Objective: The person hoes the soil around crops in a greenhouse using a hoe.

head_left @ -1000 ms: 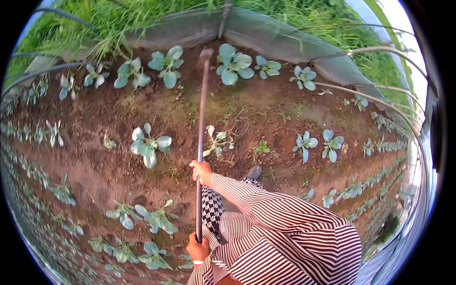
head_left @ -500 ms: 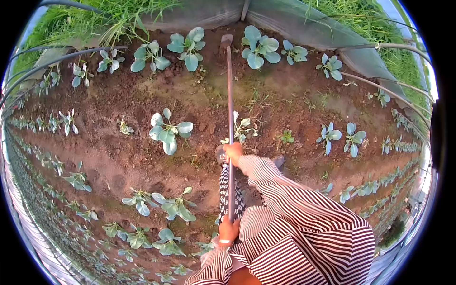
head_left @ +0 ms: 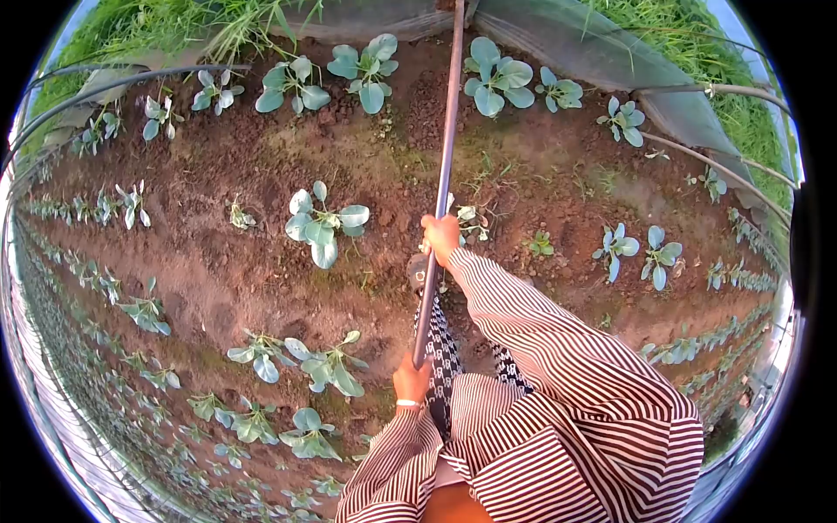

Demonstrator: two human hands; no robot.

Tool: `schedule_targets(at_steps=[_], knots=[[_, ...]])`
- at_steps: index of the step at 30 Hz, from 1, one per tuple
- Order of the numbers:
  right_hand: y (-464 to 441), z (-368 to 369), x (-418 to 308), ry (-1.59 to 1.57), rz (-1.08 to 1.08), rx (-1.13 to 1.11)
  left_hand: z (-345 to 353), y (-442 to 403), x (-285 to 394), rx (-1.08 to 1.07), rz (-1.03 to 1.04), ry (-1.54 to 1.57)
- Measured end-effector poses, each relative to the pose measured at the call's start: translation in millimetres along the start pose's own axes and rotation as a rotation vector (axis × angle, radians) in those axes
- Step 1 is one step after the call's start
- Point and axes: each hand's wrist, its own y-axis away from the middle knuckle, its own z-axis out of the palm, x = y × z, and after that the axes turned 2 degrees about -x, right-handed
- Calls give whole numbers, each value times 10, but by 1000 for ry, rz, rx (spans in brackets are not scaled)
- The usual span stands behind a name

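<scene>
Both hands are wrapped round the long handle of a hoe (head_left: 451, 113), which runs up the middle of the view. My right hand (head_left: 441, 237) grips partway along the handle, above a dark shoe (head_left: 418, 272). My left hand (head_left: 411, 381), with a white band at the wrist, closes round the near end. The hoe's head is at the top edge, mostly cut off, raised beyond the loosened soil (head_left: 427, 105). Broad-leaved seedlings stand either side of that soil, one on the left (head_left: 366, 70) and one on the right (head_left: 497, 77).
More seedlings (head_left: 323, 225) grow in rows across the brown soil. A wilted plant (head_left: 472, 222) lies just right of my right hand. Translucent sheeting (head_left: 558, 52) borders the far edge, with tall grass (head_left: 174, 35) behind. Bent hoops (head_left: 741, 90) arch in at both sides.
The hoe's head has risen from the soil between two seedlings to the top edge. Both hands have moved forward with the handle, which now slants to the right. The view has shifted slightly.
</scene>
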Motion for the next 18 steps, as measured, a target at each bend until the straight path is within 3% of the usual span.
schedule_targets(at_steps=[3,4,5,6,8,9,11,16,18], knots=[[-403,-83,287,102,109,1,103,-52,275,-94,-79,65],[-478,-174,394,148,161,-12,420,105,20,-100,-47,-19],[-546,-311,688,384,186,-116,345,334,112,-116,-71,-38],[-442,-274,987,406,91,88,300,464,-45,-126,-66,10],[240,-268,868,202,225,59,85,815,-121,-161,-117,42],[283,-304,1046,-5,221,-71,-80,880,-63,-155,-153,17],[320,-215,1030,-77,338,-56,-193,916,-103,-86,-160,-103],[566,-224,610,-178,143,-148,13,725,-379,-18,-60,-44],[467,-157,396,-71,51,-103,55,488,-343,-11,-8,23]])
